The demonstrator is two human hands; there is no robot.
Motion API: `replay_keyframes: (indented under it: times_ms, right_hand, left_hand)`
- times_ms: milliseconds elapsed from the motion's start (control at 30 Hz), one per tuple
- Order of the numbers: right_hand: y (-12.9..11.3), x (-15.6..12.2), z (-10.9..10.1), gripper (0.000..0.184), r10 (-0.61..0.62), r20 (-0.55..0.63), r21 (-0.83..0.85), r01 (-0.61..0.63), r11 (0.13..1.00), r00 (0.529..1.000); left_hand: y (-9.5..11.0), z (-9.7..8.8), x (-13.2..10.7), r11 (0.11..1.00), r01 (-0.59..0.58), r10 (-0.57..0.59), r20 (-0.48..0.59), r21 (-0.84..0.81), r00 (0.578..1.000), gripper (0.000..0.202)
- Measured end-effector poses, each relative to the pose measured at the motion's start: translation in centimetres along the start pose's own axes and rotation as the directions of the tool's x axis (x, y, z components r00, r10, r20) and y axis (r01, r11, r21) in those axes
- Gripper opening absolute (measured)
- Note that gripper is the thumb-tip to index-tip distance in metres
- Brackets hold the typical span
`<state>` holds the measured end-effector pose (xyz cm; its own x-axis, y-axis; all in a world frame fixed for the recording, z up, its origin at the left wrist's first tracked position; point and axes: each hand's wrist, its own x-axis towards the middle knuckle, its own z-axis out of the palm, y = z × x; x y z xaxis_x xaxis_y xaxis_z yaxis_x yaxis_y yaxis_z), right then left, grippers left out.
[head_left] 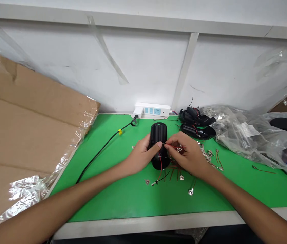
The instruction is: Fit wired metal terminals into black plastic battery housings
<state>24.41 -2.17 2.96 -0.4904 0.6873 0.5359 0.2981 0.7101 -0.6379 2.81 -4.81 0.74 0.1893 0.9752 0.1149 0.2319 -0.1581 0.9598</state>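
Observation:
My left hand (pixel 143 155) is wrapped round a black oval plastic housing (pixel 158 135) that lies on the green mat (pixel 123 193), thumb pressed on its top. My right hand (pixel 184 153) pinches a thin red wire with a small metal contact (pixel 176 147) right beside the housing. A red wire and a black wire hang out of the housing's near end. Loose metal contacts with wires (pixel 190 191) lie scattered on the mat around and in front of my hands.
Two more black housings (pixel 195 123) lie at the back right beside clear plastic bags (pixel 250 135). A white power strip (pixel 152 110) sits against the wall, with a black cable (pixel 100 150) running forward-left. A flattened cardboard box (pixel 26 135) leans at the left.

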Motion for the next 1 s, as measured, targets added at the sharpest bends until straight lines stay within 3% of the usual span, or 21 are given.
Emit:
replay_keyframes:
  times_ms: [333, 567, 1000]
  right_hand:
    - [0.38, -0.79, 0.40, 0.013, -0.219, -0.039, -0.112, 0.214, 0.970, 0.975]
    - [0.43, -0.91, 0.53, 0.015, -0.216, -0.058, -0.086, 0.211, 0.974, 0.975]
    - [0.72, -0.98, 0.72, 0.016, -0.213, -0.086, -0.070, 0.207, 0.976, 0.973]
  left_hand:
    - [0.32, -0.09, -0.44, 0.993, -0.073, 0.072, 0.019, 0.092, 0.997, 0.043]
    - [0.46, -0.08, -0.37, 0.988, -0.116, 0.114, 0.028, 0.097, 0.993, 0.040]
    - [0.40, 0.03, -0.41, 0.993, -0.094, 0.092, 0.036, 0.065, 0.995, 0.043]
